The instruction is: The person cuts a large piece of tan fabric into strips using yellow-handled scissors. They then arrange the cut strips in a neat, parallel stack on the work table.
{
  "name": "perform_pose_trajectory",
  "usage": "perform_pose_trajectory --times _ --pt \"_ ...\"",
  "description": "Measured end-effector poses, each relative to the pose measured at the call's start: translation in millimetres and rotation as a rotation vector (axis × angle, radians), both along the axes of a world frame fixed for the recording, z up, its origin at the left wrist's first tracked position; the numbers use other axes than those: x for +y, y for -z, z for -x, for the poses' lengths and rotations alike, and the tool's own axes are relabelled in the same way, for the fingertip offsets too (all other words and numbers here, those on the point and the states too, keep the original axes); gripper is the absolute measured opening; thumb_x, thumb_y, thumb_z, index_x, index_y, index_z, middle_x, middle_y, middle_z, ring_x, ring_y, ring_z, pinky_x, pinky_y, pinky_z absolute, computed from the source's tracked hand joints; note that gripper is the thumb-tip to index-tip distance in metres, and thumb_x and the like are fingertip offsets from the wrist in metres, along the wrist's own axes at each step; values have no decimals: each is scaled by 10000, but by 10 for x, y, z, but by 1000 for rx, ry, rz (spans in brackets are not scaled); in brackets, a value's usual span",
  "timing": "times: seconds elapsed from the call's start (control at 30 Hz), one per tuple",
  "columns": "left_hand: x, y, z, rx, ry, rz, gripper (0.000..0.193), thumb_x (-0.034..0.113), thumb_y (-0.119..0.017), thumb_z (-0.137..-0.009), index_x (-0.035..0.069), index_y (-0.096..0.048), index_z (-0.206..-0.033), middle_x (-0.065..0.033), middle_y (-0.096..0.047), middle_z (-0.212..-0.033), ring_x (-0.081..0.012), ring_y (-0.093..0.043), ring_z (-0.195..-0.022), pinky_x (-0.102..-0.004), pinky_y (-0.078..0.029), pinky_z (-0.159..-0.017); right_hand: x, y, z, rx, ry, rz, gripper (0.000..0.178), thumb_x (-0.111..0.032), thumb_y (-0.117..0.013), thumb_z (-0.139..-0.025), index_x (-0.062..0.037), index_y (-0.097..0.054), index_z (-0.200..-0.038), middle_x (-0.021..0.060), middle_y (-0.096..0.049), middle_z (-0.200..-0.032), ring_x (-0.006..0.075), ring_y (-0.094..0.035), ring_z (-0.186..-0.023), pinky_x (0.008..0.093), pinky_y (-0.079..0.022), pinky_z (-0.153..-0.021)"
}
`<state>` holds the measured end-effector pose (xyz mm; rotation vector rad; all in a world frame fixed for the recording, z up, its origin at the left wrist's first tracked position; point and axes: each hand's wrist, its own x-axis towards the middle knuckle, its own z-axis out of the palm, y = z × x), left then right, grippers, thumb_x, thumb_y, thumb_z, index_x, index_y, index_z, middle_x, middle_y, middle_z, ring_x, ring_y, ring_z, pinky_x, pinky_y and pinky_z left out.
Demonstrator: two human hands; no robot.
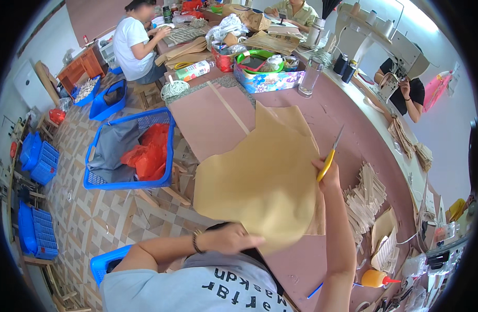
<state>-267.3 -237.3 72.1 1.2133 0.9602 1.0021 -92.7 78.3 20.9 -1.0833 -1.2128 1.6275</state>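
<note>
A large tan sheet of leather-like or paper-like material spreads over the table, its left part reaching past the edge. My right hand is closed on yellow-handled scissors, blades pointing up and away, and it also touches the sheet's right edge. At the sheet's near edge, my left hand has its fingers toward the right, blurred by motion; whether it grips the material cannot be told. More tan material shows beneath the sheet's right side.
Cut tan strips lie piled on the right, near an orange bottle. Farther back are a glass and a flowered box. A blue basket with grey and red contents stands left. Several people work around the table.
</note>
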Motion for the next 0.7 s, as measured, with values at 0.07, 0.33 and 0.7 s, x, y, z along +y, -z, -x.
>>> perform_pose_trajectory --times 0.07,0.33,0.7 --pt "202 -355 368 203 -260 -358 242 170 -565 -968 -31 -659 -1065 -67 -693 -1009 -125 -595 -955 -329 -462 -892 137 -205 161 169 39 24 236 12 -722 -778 3 -570 -958 62 -586 -797 184 -610 -687 306 -498 -594" --pt "1447 -1508 1652 20 -544 -639 219 172 -596 -929 -17 -659 -838 -8 -653 -804 -119 -600 -741 -273 -457 -695 369 -1731 -129 458 253 -460 306 0 -674 -814 3 -542 -1091 95 -629 -862 171 -611 -661 275 -468 -539" --pt "468 105 1669 -330 -623 -37 239 171 -563 -940 -16 -669 -1045 -83 -699 -995 -145 -669 -888 -290 -524 -779 -1863 -613 -647 21 397 -131 432 -82 -705 -820 4 -520 -1200 83 -557 -1042 181 -629 -755 314 -535 -619"
